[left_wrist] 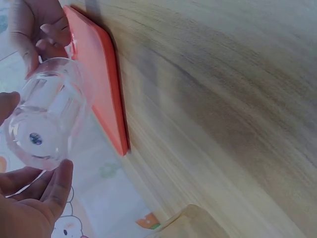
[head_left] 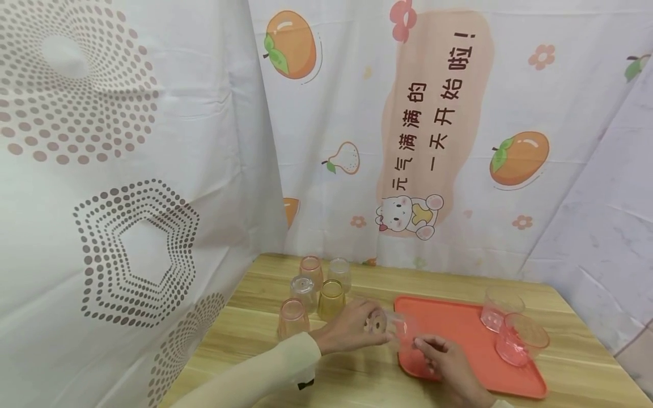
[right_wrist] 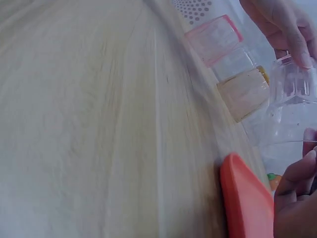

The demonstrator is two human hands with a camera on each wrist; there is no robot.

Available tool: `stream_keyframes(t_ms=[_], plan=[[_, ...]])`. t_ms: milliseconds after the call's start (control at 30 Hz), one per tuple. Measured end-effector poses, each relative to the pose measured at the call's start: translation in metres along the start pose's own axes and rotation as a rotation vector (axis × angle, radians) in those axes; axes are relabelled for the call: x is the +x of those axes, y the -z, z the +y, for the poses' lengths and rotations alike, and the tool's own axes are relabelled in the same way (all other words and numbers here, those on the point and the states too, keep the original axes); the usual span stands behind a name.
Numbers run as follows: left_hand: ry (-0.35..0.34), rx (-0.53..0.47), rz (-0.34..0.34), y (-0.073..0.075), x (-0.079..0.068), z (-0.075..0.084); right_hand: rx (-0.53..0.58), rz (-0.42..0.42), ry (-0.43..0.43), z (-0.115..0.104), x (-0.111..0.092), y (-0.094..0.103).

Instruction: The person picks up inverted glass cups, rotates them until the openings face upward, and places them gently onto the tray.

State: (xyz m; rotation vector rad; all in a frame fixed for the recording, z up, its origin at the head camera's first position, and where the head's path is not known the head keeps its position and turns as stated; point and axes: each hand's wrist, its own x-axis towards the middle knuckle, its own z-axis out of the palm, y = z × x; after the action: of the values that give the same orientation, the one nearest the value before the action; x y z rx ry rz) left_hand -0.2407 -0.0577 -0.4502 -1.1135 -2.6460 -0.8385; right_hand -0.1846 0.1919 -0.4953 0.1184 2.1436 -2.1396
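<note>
My left hand (head_left: 352,328) holds a clear plastic cup (left_wrist: 47,114) tipped on its side, thumb and fingers around its base end. Its mouth points right, toward my right hand (head_left: 449,362), whose thumb and fingertips pinch at the rim. In the head view the cup is held in front of the left edge of a red tray (head_left: 459,334). Close behind my left hand, a yellow cup (head_left: 332,300) stands upside down on the table.
Left of the yellow cup stand pink cups (head_left: 293,320) and clear cups (head_left: 303,293), several in all, upside down. Two see-through cups (head_left: 521,340) are at the tray's right side. A wooden table (head_left: 229,334) lies beneath, with printed curtains (head_left: 326,113) behind and beside it.
</note>
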Motion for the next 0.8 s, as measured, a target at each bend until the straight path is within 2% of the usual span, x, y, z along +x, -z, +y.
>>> stream_keyframes(t_ms=[133,333,400,500,600,667,800], plan=[[0.021,0.032,-0.026,-0.004,-0.001,0.000,-0.157,0.061,0.060,-0.005,-0.001,0.003],[0.001,0.062,-0.056,-0.010,0.002,-0.003,-0.289,0.078,0.138,-0.018,-0.004,0.009],[-0.005,0.065,-0.076,-0.012,0.004,-0.004,-0.379,0.085,0.227,-0.020,-0.005,0.011],[-0.002,0.060,-0.109,-0.015,0.004,-0.004,-0.534,0.092,0.425,-0.020,-0.005,0.015],[-0.003,0.067,-0.132,-0.020,0.004,-0.003,-0.641,0.100,0.607,-0.018,-0.004,0.018],[0.000,0.067,-0.135,-0.023,0.004,-0.003,-0.684,0.101,0.678,-0.018,-0.003,0.021],[0.014,0.074,-0.123,-0.031,0.005,-0.004,-0.736,0.115,0.759,-0.018,-0.002,0.025]])
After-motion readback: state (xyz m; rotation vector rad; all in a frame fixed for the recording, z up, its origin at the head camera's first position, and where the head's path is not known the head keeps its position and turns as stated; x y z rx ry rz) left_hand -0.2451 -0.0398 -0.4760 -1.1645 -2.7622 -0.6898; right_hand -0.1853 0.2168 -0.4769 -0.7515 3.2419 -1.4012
